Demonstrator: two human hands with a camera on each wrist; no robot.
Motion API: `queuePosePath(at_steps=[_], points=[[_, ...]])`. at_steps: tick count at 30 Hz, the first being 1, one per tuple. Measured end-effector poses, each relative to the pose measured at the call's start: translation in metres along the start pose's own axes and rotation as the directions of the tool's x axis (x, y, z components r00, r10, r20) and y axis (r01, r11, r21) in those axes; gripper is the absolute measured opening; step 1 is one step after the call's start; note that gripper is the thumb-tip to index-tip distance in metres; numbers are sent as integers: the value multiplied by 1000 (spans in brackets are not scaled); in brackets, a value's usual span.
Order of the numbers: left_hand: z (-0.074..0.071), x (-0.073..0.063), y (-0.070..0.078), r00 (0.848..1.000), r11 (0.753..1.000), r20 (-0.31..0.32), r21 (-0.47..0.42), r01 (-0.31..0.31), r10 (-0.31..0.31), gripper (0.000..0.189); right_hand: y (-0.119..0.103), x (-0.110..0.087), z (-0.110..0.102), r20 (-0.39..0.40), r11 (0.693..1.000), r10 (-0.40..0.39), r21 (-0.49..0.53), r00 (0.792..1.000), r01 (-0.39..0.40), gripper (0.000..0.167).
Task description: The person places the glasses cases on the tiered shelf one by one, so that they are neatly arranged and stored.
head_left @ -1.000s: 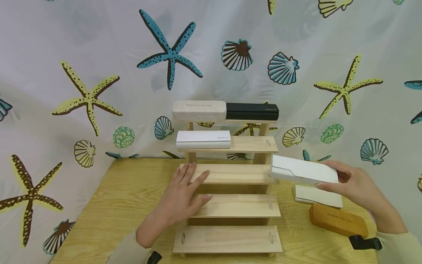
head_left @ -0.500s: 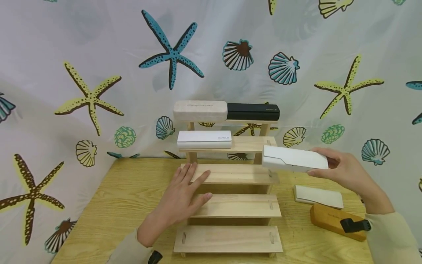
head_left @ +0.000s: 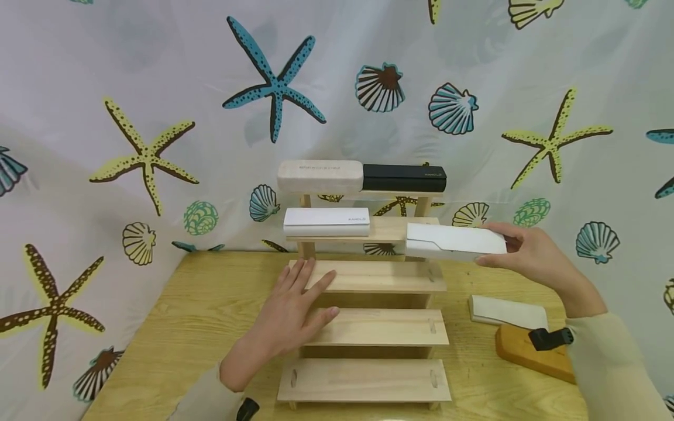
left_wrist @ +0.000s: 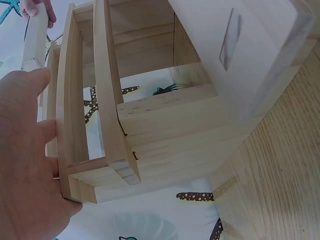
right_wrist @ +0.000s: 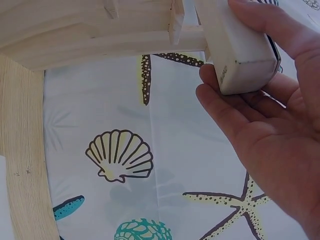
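In the head view my right hand [head_left: 532, 257] grips the right end of a white glasses case [head_left: 455, 238], thumb in front and fingers behind. The case is level with the right part of the second tier from the top of a wooden stepped rack [head_left: 363, 377]; whether it touches that tier I cannot tell. The right wrist view shows the held case [right_wrist: 237, 55] between thumb and fingers. My left hand [head_left: 286, 316] rests with spread fingers on the left end of the middle tier. Another white case [head_left: 326, 222] lies on the second tier's left half.
On the top tier sit a cream marbled case [head_left: 319, 177] and a black case [head_left: 404, 178]. Right of the rack, a cream case [head_left: 508, 313] and a tan-brown case [head_left: 534, 352] lie on the wooden table [head_left: 200, 327]. A patterned cloth [head_left: 337, 35] hangs behind.
My right hand has carried the white glasses case left and upward, from beside the middle tier to the second tier's right part. The left hand has stayed in place.
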State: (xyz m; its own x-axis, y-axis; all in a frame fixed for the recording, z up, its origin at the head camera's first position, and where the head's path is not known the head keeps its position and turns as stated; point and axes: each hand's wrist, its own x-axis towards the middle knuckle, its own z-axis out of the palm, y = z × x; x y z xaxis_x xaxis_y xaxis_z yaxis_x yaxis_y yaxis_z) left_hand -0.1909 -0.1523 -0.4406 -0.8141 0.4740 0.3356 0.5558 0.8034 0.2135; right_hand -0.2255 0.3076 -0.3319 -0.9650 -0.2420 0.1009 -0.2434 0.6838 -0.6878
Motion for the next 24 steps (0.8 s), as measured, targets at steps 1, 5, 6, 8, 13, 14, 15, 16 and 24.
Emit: queuePosePath(at_steps=[1,5,6,8,13,14,15,16,24], points=[[0,0,0,1000,1000,4,2,2,-2,69,-1,2,0,1,1000,3,-5,1000,-3,78],[-1,1,0,1000,1000,1,10,-4,4,69,-6,8,3,7,1000,4,-18,1000,-4,79],[-1,1,0,1000,1000,-5,15,-9,9,69,-7,9,4,9,1000,2,-20,1000,-2,79],[-1,1,0,1000,1000,-15,22,-19,19,69,-9,12,5,13,1000,1,-21,1000,-1,80],[-1,1,1,999,999,-30,31,-33,34,69,-14,21,6,27,1000,-3,-6,1000,3,80],[-1,1,0,999,999,-31,31,-33,34,69,-14,23,7,29,1000,-6,-4,1000,6,80],[-1,1,0,999,999,-27,30,-31,32,69,-15,25,6,33,1000,-7,-5,999,7,81],[-1,1,0,999,999,-20,29,-28,29,69,-16,27,6,36,1000,-8,-7,999,8,81],[-3,1,1,1000,1000,4,27,-11,11,70,-21,41,11,51,999,-45,-1,998,45,73]])
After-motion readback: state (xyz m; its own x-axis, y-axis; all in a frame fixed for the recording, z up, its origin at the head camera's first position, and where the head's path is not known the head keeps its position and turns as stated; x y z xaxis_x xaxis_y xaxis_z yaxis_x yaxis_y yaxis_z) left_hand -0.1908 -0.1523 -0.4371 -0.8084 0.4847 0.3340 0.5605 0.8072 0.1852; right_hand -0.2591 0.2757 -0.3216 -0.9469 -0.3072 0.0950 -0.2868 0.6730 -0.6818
